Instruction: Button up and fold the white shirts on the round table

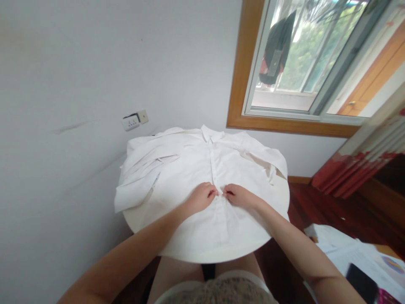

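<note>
A white long-sleeved shirt (190,169) lies front up on a round white table (202,256), its collar toward the wall and its sleeves folded in at both sides. Both of my hands are at the button placket, about halfway down the shirt. My left hand (202,197) pinches the fabric at the left of the front opening. Close beside it, my right hand (237,195) pinches the opposite edge. The fingertips nearly meet, and any button between them is too small to make out.
Behind the table stands a white wall with a socket (130,123). A wood-framed window (237,84) is at upper right, above a red and cream curtain (341,179). Papers (341,249) and a dark phone (362,283) lie at lower right.
</note>
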Action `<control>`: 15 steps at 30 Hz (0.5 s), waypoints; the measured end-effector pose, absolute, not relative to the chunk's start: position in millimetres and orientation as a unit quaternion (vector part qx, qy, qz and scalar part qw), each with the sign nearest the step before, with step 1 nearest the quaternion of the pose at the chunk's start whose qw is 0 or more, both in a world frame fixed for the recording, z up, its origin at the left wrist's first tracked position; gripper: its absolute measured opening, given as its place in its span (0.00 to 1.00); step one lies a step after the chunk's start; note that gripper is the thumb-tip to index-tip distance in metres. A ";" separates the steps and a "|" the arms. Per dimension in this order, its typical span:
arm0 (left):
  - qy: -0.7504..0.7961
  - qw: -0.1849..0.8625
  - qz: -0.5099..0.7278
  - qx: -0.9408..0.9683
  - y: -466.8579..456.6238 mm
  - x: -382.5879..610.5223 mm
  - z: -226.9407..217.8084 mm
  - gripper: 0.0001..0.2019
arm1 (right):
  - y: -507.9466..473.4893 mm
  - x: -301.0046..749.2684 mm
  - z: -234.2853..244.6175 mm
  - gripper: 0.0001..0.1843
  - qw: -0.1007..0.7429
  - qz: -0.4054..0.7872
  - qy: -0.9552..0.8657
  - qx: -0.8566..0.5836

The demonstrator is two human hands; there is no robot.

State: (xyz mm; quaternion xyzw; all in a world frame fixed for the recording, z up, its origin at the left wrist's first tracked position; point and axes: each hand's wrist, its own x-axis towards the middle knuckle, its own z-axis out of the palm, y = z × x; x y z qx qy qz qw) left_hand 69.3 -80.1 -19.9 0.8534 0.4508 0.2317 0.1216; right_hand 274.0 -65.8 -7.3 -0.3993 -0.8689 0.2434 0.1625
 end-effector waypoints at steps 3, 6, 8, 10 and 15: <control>0.427 0.153 0.275 0.848 -77.8 65.4 -25.7 0.11 | -60.2 284.2 -9.6 0.11 0.213 0.371 -0.820 -0.380; 0.424 0.184 0.280 0.841 -77.9 65.5 -25.9 0.10 | -58.2 292.4 -8.4 0.18 0.236 0.496 -0.748 -0.373; 0.407 0.190 0.288 0.846 -79.2 67.4 -24.1 0.10 | -58.1 293.7 -7.6 0.21 0.250 0.542 -0.713 -0.368; 0.372 0.186 0.289 0.862 -81.9 69.5 -21.0 0.10 | -58.3 292.3 -7.9 0.21 0.260 0.544 -0.709 -0.365; 0.303 0.198 0.265 0.894 -90.9 71.0 -13.0 0.10 | -59.3 287.3 -12.6 0.13 0.261 0.431 -0.781 -0.369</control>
